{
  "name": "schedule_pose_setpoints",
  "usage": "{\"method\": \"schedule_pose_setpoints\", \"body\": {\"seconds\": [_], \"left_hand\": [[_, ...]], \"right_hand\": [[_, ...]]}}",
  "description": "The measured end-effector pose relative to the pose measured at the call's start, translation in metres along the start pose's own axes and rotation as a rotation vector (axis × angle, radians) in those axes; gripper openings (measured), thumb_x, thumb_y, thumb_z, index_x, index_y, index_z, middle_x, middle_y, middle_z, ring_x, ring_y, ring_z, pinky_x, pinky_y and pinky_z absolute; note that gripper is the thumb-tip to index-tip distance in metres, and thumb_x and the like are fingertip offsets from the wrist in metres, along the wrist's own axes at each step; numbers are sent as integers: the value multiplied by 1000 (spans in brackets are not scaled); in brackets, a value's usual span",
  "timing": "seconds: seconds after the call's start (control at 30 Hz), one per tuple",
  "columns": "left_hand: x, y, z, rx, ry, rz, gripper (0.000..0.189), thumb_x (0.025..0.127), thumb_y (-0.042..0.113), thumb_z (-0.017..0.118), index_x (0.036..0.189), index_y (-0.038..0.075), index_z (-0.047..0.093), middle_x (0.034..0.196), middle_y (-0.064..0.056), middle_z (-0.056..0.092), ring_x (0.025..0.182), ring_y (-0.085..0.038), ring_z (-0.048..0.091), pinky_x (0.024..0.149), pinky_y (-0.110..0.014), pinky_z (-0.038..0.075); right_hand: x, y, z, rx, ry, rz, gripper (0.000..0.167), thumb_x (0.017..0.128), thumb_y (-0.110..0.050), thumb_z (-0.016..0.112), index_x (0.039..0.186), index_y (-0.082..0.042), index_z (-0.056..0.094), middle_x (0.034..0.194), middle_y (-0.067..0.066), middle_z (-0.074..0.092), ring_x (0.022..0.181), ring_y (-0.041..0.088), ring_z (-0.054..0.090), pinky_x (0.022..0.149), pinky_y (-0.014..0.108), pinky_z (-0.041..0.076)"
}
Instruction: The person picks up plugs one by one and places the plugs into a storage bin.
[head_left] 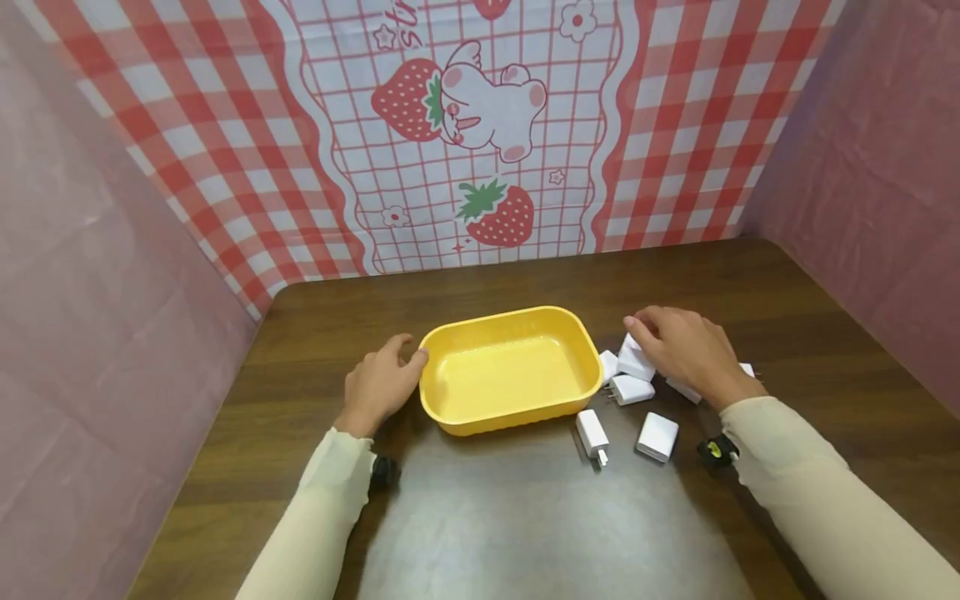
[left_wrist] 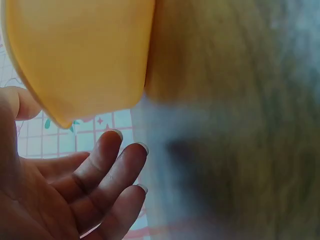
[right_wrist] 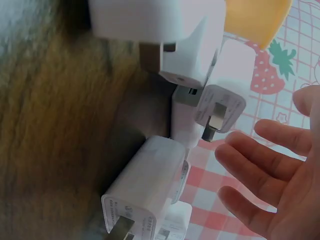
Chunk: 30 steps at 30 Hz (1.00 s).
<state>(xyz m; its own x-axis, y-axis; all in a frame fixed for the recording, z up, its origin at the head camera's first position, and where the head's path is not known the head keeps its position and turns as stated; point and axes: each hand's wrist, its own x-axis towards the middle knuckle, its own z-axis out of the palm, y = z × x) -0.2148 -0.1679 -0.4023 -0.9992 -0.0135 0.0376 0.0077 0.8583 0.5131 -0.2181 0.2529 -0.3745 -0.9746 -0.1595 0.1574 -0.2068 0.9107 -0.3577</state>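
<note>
An oval-cornered yellow tub [head_left: 510, 414] rests on the table with nothing in it. At its left end is my left hand [head_left: 382, 385], thumb by the rim and fingers loosely bent, as the left wrist view also shows. My right hand [head_left: 690, 350] hovers over a group of white plug chargers to the right of the tub. In the right wrist view its fingers [right_wrist: 250, 165] are spread beside a charger [right_wrist: 227, 85] with metal prongs, and grip nothing. One charger [head_left: 632, 389] lies against others near the tub; part of the group is hidden under the hand.
Nearer to me lie a charger [head_left: 592, 435] with its prongs toward me and a squarish charger [head_left: 657, 437]. Another charger [head_left: 747, 369] shows past my right wrist. A strawberry-print cloth [head_left: 480, 167] hangs behind the wooden table [head_left: 360, 317], with pink cloth at both sides.
</note>
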Motion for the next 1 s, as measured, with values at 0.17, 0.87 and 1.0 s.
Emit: {"method": "schedule_pose_setpoints", "body": {"seconds": [0.17,0.87,1.0], "left_hand": [[0,2,6,-26,26,0,62,96,54,44,146,19,50,99,0,70,83,-22,65,78,-49,45],[-14,7,17,-219,33,-48,50,95,40,49,140,20,58,86,0,65,74,-21,58,71,-40,42],[-15,9,19,-228,22,-63,51,94,40,50,140,19,58,84,0,64,73,-21,57,70,-39,41]], "right_hand": [[-7,-2,-3,-11,5,11,55,101,-51,48,123,-5,67,110,15,69,90,31,61,82,57,51],[-46,-2,5,-157,-60,9,40,93,-35,64,119,-4,68,105,14,70,80,26,60,68,54,54],[-48,-2,7,-178,-55,-9,41,92,-34,66,119,-4,68,109,15,69,87,28,63,70,54,54]]}}
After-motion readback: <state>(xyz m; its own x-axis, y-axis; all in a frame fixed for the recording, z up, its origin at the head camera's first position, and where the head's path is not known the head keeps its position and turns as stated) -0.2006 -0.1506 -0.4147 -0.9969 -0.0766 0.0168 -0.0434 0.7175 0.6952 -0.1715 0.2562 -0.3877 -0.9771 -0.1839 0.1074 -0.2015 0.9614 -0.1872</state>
